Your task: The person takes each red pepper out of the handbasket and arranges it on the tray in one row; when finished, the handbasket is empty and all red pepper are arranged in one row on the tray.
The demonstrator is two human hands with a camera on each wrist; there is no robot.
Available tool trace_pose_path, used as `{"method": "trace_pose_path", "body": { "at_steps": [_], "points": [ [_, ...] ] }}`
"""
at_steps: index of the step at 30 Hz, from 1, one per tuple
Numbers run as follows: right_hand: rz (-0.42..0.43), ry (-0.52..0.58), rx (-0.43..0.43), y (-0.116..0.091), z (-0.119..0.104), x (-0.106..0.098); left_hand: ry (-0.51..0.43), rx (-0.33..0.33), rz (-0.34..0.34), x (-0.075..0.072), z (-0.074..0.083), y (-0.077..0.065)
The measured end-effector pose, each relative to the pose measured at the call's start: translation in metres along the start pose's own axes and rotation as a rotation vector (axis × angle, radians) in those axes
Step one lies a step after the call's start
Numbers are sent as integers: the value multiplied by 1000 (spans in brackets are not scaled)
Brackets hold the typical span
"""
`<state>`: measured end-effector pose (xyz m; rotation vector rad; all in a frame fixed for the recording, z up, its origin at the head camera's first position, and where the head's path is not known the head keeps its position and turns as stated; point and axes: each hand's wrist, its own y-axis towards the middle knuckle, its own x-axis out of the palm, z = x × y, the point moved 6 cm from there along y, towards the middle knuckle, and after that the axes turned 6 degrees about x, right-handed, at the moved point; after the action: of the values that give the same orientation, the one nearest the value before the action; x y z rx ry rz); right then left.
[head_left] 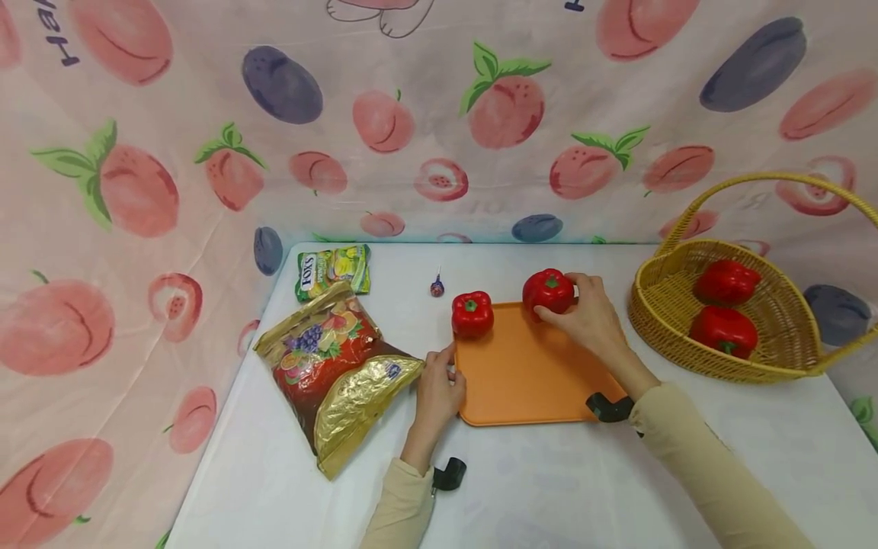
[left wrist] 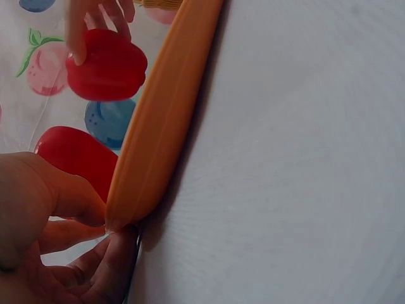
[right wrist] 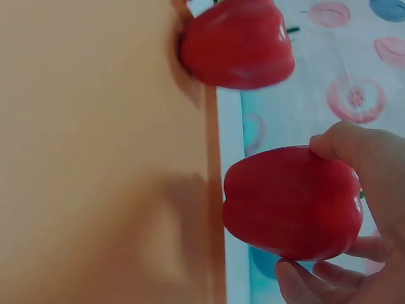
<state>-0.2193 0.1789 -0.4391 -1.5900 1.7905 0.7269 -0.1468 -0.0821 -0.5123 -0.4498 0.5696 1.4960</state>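
Observation:
My right hand [head_left: 594,320] grips a red bell pepper [head_left: 545,290] with thumb and fingers, over the far edge of the orange tray [head_left: 521,377]. In the right wrist view this pepper [right wrist: 285,204] hangs sideways, apart from the tray. A second red bell pepper [head_left: 472,315] stands at the tray's far left corner. My left hand [head_left: 439,389] is at the tray's left side. The left wrist view shows its thumb and fingers pinching the tray's rim [left wrist: 155,133].
At the right, a yellow wicker basket [head_left: 645,332] with a tall handle holds two red bell peppers [head_left: 725,330]. A large gold and red candy bag [head_left: 329,374] lies left of my left hand. Behind it are a green Fox's packet [head_left: 334,271] and a lollipop [head_left: 437,287].

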Motion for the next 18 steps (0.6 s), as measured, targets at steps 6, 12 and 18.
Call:
{"method": "trace_pose_path", "body": {
  "at_steps": [6, 12, 18],
  "points": [
    [-20, 66, 39, -6, -5, 20, -3, 2, -2, 1, 0, -1],
    [19, 94, 31, -10, -8, 34, 13, 8, 2, 1, 2, 0],
    [38, 116, 29, -15, -9, 47, 19, 13, 7, -1, 1, 1]
  ]
}}
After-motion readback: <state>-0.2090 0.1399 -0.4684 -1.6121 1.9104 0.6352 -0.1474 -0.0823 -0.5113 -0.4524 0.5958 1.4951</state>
